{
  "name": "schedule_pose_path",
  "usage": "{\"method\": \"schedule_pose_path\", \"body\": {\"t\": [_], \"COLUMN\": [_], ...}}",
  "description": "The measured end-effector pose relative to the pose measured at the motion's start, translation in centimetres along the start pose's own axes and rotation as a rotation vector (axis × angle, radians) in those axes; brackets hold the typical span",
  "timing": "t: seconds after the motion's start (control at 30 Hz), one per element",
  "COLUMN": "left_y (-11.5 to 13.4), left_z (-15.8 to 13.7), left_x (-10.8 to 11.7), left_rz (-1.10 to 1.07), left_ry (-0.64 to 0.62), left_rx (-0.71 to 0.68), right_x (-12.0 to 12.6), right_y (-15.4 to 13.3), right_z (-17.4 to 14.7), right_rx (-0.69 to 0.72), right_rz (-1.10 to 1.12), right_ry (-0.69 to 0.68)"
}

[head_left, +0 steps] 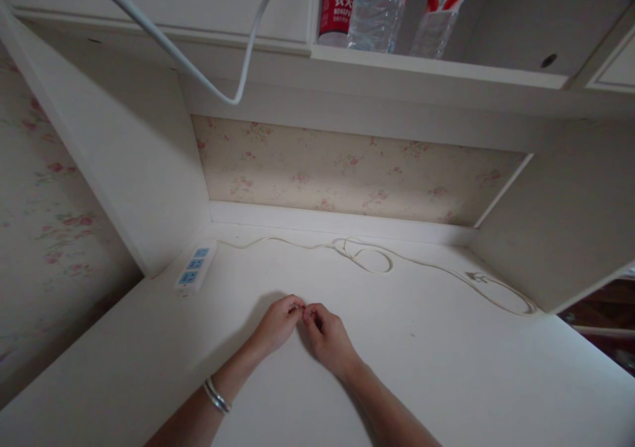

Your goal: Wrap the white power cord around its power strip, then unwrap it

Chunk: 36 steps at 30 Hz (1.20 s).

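Over the middle of the white desk (397,381), my left hand (281,321) and my right hand (327,336) meet at the fingertips. Both are curled, with thumb and fingers pressed together in a pinch. Whatever lies between the fingertips, if anything, is too small to make out. A silver bangle (217,396) circles my left wrist. Nearest to my left hand, at the desk's left side, lies a white power strip (196,268) with blue socket panels. Its thin pale cord (288,241) runs along the back of the desk.
The cord loops at the back and ends near a plug (477,277) on the right. Plastic bottles (376,10) stand on the shelf (436,68) above. A white bent rod or cable (198,77) hangs at upper left. Side panels (124,143) flank the desk.
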<state>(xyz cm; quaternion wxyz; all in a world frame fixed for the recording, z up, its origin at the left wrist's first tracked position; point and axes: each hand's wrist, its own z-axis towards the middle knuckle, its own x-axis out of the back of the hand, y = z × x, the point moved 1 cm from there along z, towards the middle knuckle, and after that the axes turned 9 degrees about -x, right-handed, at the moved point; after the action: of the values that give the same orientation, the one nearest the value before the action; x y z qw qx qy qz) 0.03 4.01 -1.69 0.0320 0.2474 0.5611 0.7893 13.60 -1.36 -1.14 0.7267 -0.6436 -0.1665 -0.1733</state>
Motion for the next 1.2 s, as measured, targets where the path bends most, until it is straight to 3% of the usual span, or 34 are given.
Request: {"method": "schedule_pose_path", "body": {"t": [1.2], "left_y": [0.67], "left_z": [-0.07], "left_x": [0.06], "left_rz": [-0.048], "left_ry": [-0.047], "left_rx": [0.037], "right_x": [-0.03], "right_y": [0.76], "right_z": [0.03], "right_rx": [0.040], "right_rz": [-0.151], "right_ry": [-0.059]}}
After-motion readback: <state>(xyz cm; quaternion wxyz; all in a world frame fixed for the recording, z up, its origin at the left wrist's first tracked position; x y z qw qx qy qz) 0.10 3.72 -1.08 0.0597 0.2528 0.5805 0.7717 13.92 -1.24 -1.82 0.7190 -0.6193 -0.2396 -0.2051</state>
